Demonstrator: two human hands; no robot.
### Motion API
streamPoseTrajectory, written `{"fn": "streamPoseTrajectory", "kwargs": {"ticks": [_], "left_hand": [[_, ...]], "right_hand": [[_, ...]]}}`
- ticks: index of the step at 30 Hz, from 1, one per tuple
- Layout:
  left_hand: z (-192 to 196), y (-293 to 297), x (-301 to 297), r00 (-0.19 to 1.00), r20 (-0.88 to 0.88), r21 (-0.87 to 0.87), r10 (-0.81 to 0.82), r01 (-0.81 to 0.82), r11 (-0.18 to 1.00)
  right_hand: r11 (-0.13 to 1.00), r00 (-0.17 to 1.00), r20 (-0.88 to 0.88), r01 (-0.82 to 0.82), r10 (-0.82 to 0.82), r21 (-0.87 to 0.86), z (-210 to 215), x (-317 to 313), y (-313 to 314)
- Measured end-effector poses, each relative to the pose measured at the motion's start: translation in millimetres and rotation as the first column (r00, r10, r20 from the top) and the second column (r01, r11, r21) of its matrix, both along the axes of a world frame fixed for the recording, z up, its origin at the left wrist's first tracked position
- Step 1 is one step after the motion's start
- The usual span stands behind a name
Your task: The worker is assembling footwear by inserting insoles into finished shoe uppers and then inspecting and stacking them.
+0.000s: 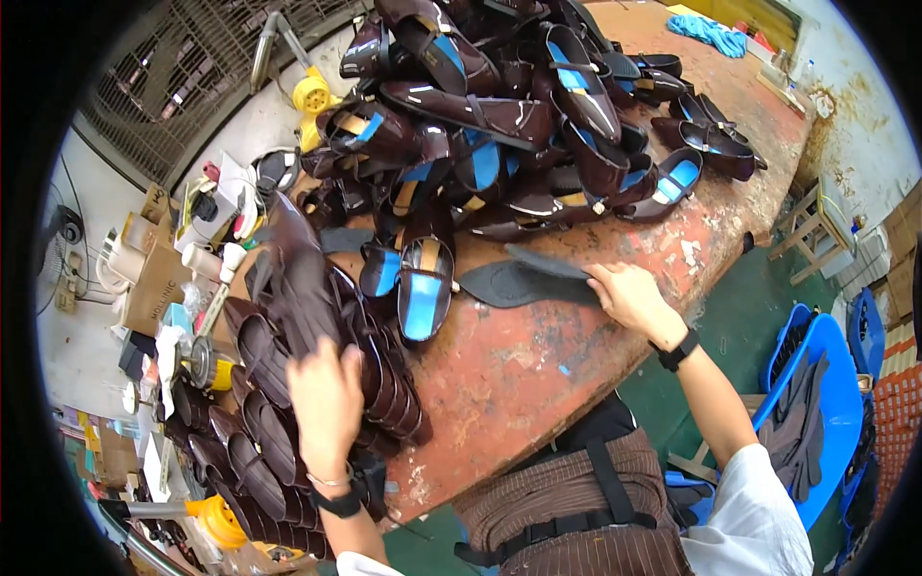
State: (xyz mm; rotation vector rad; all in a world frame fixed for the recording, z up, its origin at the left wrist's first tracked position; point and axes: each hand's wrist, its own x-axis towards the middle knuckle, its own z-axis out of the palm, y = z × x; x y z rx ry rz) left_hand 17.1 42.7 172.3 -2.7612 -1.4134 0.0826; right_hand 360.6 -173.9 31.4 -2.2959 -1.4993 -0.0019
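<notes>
My left hand (327, 398), smeared by motion, is closed at the near end of a glossy dark brown shoe (300, 264). That shoe is blurred too, held toe away above the stacked shoes (279, 432) at the table's left side. My right hand (632, 305) pinches the near end of a black insole (549, 261), its far end lifted off the table. Beneath it another black insole (499, 288) lies flat; whether my fingers hold that one too is hidden. Between my hands stands a brown strapped shoe (424, 293) with a blue patch inside.
A large heap of brown shoes (480, 120) covers the back of the worn reddish table (509, 384). Blue tubs (836, 413) with dark insoles stand at the right. Boxes and tools crowd the left, including a cardboard box (157, 293). A blue cloth (706, 34) lies far back.
</notes>
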Motion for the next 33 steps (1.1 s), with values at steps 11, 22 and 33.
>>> {"fn": "streamPoseTrajectory", "kwargs": {"ticks": [11,22,33], "left_hand": [[-18.5,-26.3,16.5,0.981,0.192,0.278,-0.011,-0.043,0.96],[-3.2,-3.4,289.7,0.515,0.719,0.088,-0.466,0.599,0.796],[-15.0,27.3,233.5,0.673,0.537,0.574,-0.508,0.149,0.805]], "right_hand": [[0.605,0.351,-0.799,0.524,0.489,0.6,90.7,-13.0,-52.3],[0.538,0.125,-0.792,0.67,0.597,0.511,56.1,-51.7,-136.4],[0.614,-0.032,-0.943,0.766,0.332,0.19,61.2,-69.7,-137.7]]}}
